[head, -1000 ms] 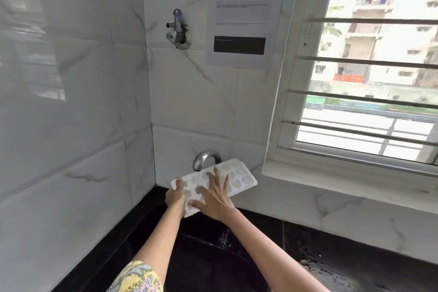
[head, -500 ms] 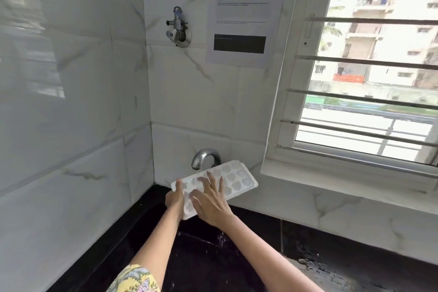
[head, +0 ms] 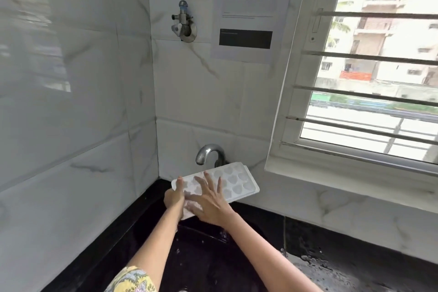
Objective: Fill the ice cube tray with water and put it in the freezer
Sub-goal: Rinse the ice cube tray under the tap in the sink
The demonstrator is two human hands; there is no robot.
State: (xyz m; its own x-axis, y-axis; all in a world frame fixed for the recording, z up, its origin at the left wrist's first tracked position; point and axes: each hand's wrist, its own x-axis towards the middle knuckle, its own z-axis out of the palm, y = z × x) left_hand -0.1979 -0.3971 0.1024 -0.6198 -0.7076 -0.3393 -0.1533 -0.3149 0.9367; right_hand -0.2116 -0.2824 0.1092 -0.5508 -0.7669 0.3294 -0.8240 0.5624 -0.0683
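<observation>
Head view. The tray [head: 227, 182], a white moulded plastic piece with rows of small cells, is held tilted over the black sink [head: 201, 256], just below the spout of the tap [head: 208, 154] in the corner of the tiled wall. The left hand [head: 174, 197] grips the tray's near left end, thumb over the rim. The right hand [head: 209, 204] lies flat on the cells with fingers spread and straight, pressing rather than clasping. Whether water is running from the tap cannot be told; droplets sit on the wet worktop [head: 343, 268] to the right. A printed sheet [head: 246, 12] hangs beside a window [head: 369, 73].

Handling, as a judgement: the tray is light and slightly flexible, slick when wet, and heavier once full. It is best taken by both short ends and kept level, since any twist or tilt would spill the cells.
</observation>
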